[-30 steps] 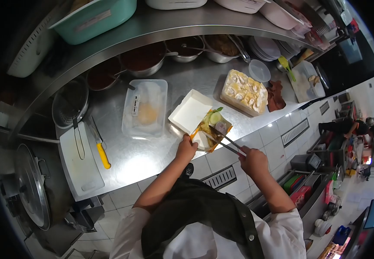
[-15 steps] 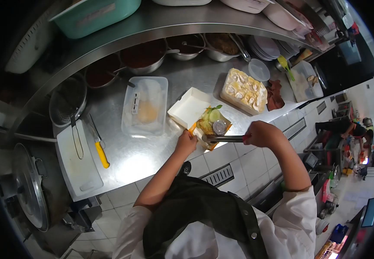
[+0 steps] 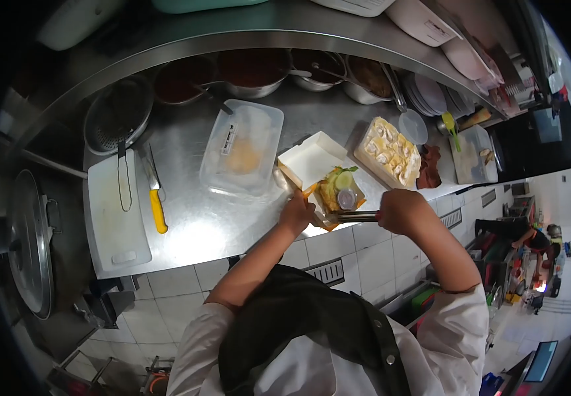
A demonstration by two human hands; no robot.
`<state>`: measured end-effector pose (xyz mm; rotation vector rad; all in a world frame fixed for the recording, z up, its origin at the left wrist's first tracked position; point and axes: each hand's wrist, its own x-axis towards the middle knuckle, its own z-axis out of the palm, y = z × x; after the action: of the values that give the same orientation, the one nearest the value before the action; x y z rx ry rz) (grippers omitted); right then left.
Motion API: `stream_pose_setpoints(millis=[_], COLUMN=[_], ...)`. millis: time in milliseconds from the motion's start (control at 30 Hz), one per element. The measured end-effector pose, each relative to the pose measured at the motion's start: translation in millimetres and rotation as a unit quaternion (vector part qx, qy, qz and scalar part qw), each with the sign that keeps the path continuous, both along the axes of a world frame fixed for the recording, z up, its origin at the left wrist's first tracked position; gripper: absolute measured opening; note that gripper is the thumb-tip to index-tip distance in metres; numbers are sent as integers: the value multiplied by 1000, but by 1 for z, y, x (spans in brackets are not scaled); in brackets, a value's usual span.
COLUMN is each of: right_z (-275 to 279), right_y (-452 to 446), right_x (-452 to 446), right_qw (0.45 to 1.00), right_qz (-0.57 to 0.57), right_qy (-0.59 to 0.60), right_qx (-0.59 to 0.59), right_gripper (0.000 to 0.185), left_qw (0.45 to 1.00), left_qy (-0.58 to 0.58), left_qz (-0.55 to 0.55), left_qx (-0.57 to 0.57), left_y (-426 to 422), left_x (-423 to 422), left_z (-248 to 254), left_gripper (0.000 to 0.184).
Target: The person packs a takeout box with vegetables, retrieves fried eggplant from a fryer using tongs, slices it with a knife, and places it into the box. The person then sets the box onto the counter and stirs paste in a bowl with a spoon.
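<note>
An open paper takeaway box (image 3: 313, 158), white inside and orange outside, sits near the counter's front edge. In its base lie food (image 3: 329, 193), pale green cucumber slices (image 3: 344, 180) with a leaf, and a small clear-lidded cup (image 3: 347, 198). My left hand (image 3: 297, 212) grips the box's near left corner, its fingers partly hidden. Metal tongs (image 3: 359, 216) extend leftward from my right hand (image 3: 404, 211), which is closed around them. Their tips are at the box's near side; I cannot tell whether they grip anything.
A plastic container (image 3: 242, 145) stands left of the box, a tub of pale food pieces (image 3: 389, 153) right. A yellow-handled knife (image 3: 157, 208) lies beside a white cutting board (image 3: 117, 211). Metal bowls (image 3: 252, 89) line the back under a shelf (image 3: 232, 45). Another person (image 3: 529, 239) bends at far right.
The camera view has shifted, so the counter items appear farther right. My left hand stays on the box corner, and my right hand still has the tongs at the box's near side.
</note>
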<state>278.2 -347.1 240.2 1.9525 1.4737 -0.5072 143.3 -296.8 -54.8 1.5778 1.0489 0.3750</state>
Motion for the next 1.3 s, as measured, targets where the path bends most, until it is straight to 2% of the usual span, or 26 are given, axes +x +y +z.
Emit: stream_pose_setpoints(millis=[133, 167, 233, 267, 300, 333, 367, 467, 500, 567, 667, 733, 800, 867, 900, 933, 1000, 1033, 1067, 1133, 1200, 1267, 1300], right_z=[10, 11, 7, 19, 37, 43, 43, 44, 22, 10, -22, -38, -70, -104, -126, -147, -175, -186, -195, -195, -186, -200, -182], right_y=[-16, -15, -31, -32, -34, -45, -52, -78, -86, -76, -41, -36, -46, -67, -79, -92, -129, -142, -155, -169, -170, -156, -151], right_x=[28, 34, 56, 59, 50, 53, 60, 47, 43, -8, -121, -234, -354, -474, -529, -581, -668, -698, -727, -777, -824, -874, -899], right_qw=[995, 995, 990, 991, 991, 972, 944, 857, 829, 753, 703, 717, 667, 694, 685, 672, 611, 588, 565, 607, 612, 623, 637], right_qz=[-27, -47, 19, -22, -17, -24, -45, -106, -65, -122, -66, -72, -70, -89, -11, 64, 101, 123, 144, 121, 100, 143, 184], right_qy=[57, 55, 45, 84, 88, 142, 262, 421, 446, 567, 692, 692, 741, 712, 726, 735, 778, 789, 800, 761, 751, 740, 733], right_qx=[76, 61, 130, 99, 102, 183, 197, 279, 333, 309, 147, 40, -34, -60, -61, -62, -106, -125, -143, -196, -226, -207, -151], right_gripper=[26, 29, 29, 30, 29, 25, 26, 44, 48, 59, 56, 51, 48, 38, 32, 26, 27, 28, 30, 30, 27, 29, 31], left_qw=[1000, 999, 997, 997, 988, 971, 960, 954, 950, 930, 891, 893, 915, 896, 883, 849, 768, 748, 761, 746, 705, 670, 659], left_qy=[-28, -44, -72, -65, -28, -27, -21, 19, 35, 24, -39, -82, -89, -166, -208, -248, -310, -345, -364, -342, -312, -321, -341], left_qz=[-4, 2, -19, -29, -78, -70, -38, 54, 93, 163, 282, 332, 323, 373, 387, 445, 550, 560, 529, 562, 631, 666, 669], left_qx=[-1, 4, -7, -28, -129, -225, -277, -293, -297, -328, -354, -292, -226, -177, -161, -141, -102, -92, -90, -101, -85, -63, -49], left_y=[-11, -14, -35, -45, -51, -61, -73, -118, -134, -160, -195, -225, -250, -275, -289, -298, -313, -306, -302, -320, -338, -357, -369], left_x=[-10, -17, -39, -54, -76, -102, -129, -223, -254, -315, -400, -459, -522, -590, -609, -622, -653, -666, -689, -728, -760, -795, -809], left_z=[7, 7, 3, -1, 4, 8, 8, -8, -18, -6, 6, -1, 4, 25, 35, 56, 99, 84, 68, 104, 111, 114, 114], left_gripper=[29, 26, 22, 20, 18, 16, 17, 22, 22, 24, 25, 25, 32, 46, 53, 57, 64, 64, 66, 63, 56, 52, 52])
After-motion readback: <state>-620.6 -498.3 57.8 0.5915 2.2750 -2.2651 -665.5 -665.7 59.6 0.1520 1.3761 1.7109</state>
